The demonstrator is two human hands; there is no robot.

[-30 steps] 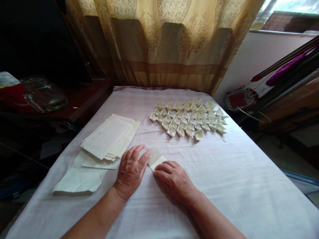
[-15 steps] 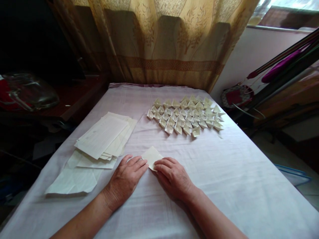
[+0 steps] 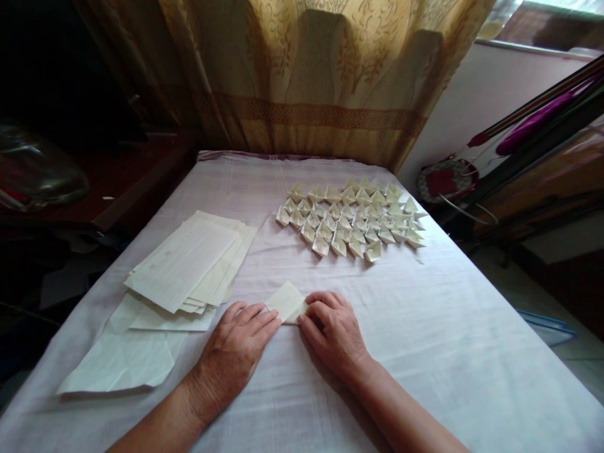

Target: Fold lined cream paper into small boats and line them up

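A small square of folded cream paper (image 3: 285,301) lies on the cloth between my hands, one corner pointing away from me. My left hand (image 3: 240,335) lies flat, fingers stretched out, fingertips on the paper's left edge. At its right corner, my right hand (image 3: 334,326) pinches a flap of the paper between thumb and curled fingers. Beyond them stand rows of small folded paper boats (image 3: 346,217). To the left of my left hand is a stack of paper sheets (image 3: 186,258), with a creased loose sheet (image 3: 120,352) partly under it.
A pale cloth (image 3: 425,352) covers the table. A patterned curtain (image 3: 321,94) hangs behind its far edge. On the left stands a dark red cabinet (image 3: 136,182) with a clear jar (image 3: 42,167). A bag (image 3: 448,179) and long poles (image 3: 542,107) are at the right.
My right hand has shifted slightly right, lifting a flap at the paper's right corner. My left hand stays on the paper. The view has shifted slightly.
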